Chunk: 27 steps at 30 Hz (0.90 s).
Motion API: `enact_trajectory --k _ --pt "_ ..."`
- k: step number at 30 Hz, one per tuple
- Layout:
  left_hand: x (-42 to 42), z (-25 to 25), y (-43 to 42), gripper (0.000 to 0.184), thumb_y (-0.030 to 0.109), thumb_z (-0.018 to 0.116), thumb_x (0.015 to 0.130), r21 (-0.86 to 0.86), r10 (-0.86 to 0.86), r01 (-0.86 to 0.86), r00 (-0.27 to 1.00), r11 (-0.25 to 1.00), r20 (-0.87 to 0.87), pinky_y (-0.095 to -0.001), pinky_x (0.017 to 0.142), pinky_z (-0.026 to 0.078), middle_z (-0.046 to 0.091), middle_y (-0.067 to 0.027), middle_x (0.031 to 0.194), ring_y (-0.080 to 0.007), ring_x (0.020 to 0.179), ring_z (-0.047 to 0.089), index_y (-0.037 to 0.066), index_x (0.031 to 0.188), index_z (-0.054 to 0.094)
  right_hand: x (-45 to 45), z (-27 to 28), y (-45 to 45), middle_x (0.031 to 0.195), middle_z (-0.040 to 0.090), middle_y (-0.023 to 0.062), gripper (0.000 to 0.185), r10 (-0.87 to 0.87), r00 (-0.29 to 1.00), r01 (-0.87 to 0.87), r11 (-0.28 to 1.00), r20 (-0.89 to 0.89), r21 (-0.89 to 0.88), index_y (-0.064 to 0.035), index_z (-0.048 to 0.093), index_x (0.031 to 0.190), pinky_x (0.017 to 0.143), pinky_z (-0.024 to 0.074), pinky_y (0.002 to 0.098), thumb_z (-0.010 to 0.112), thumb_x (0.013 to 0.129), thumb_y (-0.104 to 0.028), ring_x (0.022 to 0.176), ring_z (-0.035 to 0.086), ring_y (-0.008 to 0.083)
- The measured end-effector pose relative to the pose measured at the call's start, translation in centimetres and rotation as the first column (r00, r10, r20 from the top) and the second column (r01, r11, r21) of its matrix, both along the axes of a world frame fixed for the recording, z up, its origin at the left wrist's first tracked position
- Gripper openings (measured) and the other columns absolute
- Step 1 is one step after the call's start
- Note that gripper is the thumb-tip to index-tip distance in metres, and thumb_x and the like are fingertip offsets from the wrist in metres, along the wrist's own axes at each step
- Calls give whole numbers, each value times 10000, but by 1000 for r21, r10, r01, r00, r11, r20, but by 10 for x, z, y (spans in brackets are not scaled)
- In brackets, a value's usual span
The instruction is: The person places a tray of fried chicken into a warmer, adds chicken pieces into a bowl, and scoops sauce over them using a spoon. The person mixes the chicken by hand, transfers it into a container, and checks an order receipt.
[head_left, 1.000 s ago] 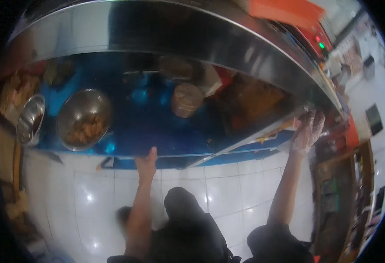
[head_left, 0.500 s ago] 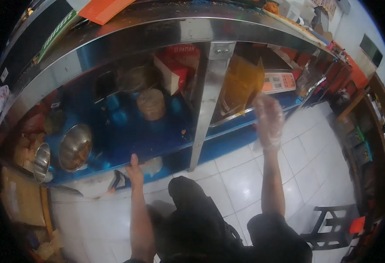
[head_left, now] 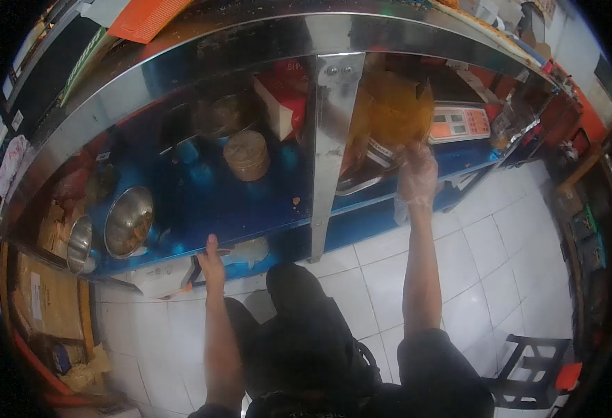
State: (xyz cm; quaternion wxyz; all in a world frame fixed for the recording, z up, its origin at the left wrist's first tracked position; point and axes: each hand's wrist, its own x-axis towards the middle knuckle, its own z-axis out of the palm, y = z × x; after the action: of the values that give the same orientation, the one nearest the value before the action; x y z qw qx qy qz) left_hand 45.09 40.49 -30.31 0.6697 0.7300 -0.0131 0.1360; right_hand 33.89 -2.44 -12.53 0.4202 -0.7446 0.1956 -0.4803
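Note:
My right hand (head_left: pixel 417 182), in a clear plastic glove, has its fingers closed on the lower edge of a yellow-orange sheet or bag (head_left: pixel 400 115). I cannot tell which it is. Beneath it a metal tray (head_left: pixel 362 184) shows on the shelf. My left hand (head_left: pixel 212 263) grips the front edge of the blue shelf (head_left: pixel 250 209), thumb on top and fingers underneath. To the left hand's upper left sits a steel bowl (head_left: pixel 129 223) with brown bits inside. A round tan container (head_left: pixel 246 156) stands farther back.
A metal post (head_left: pixel 334 153) divides the shelf between my hands. An orange-and-white scale (head_left: pixel 459 124) stands right of the yellow sheet. A smaller steel bowl (head_left: pixel 79 244) is at far left, a red-and-white box (head_left: pixel 281 104) behind. A black stool (head_left: pixel 529 369) stands on the tiled floor.
My right hand has moved to the yellow sheet and closed on it. The sheet's lower part has lifted, baring more of the tray. My left hand stays on the shelf edge.

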Motion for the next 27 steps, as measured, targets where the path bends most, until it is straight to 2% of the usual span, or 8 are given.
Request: enact_trajectory --k 5,8,10,11,17,20,25,27 --pt "-1 1 3 633 572 476 961 19 -76 78 993 997 -88 -347 655 558 699 -147 817 -250 696 709 -35 951 656 1 2 -5 927 658 216 198 -71 997 67 993 -43 -99 37 648 981 791 475 382 640 937 -156 862 618 367" --pt "1 4 3 646 591 469 958 1 -85 86 992 996 -92 -348 654 552 697 -147 810 -255 699 706 -29 993 650 2 2 -4 937 661 210 184 -92 994 89 994 -54 -59 35 644 1004 793 477 377 619 948 -138 863 622 346" --pt "0 7 1 649 596 466 957 14 -84 86 992 996 -95 -347 650 549 694 -147 803 -257 700 704 -25 1017 645 8 -9 -7 937 664 201 171 -72 987 77 997 147 -28 27 640 1012 792 477 371 604 959 -132 862 626 323" --pt "-5 16 -4 653 601 457 961 -36 -114 111 989 993 -91 -345 644 548 691 -148 799 -254 701 703 -21 1033 641 7 -6 -6 937 664 201 171 -79 985 84 996 156 -26 27 640 1012 792 477 371 604 959 -132 862 626 323" --pt "-15 32 -8 660 594 477 961 -88 -170 162 980 983 -103 -337 623 549 677 -158 847 -257 692 698 -45 1073 598 3 -8 -6 913 664 185 182 -65 995 59 995 79 87 20 642 1041 777 476 360 591 970 -140 830 619 273" --pt "-16 33 -10 657 579 529 949 -137 -185 170 977 976 -106 -340 619 553 671 -172 893 -265 695 698 -65 1077 573 3 -1 -3 887 664 169 192 -152 986 152 988 68 -2 19 648 1045 777 478 348 598 969 -151 813 610 260" --pt "-12 20 -7 662 574 543 945 -189 -159 134 980 973 -123 -355 682 553 675 -169 892 -273 729 694 -69 1100 570 -11 16 9 947 683 175 234 -94 995 93 995 33 42 35 651 1050 810 496 314 607 973 -181 870 646 265" --pt "-8 13 -6 629 548 542 955 -139 -145 132 985 982 -93 -352 703 543 668 -164 936 -249 751 680 -63 1102 570 -18 26 16 1027 677 194 257 -327 940 283 908 -99 -308 27 644 1099 827 519 330 651 954 -186 929 666 276"
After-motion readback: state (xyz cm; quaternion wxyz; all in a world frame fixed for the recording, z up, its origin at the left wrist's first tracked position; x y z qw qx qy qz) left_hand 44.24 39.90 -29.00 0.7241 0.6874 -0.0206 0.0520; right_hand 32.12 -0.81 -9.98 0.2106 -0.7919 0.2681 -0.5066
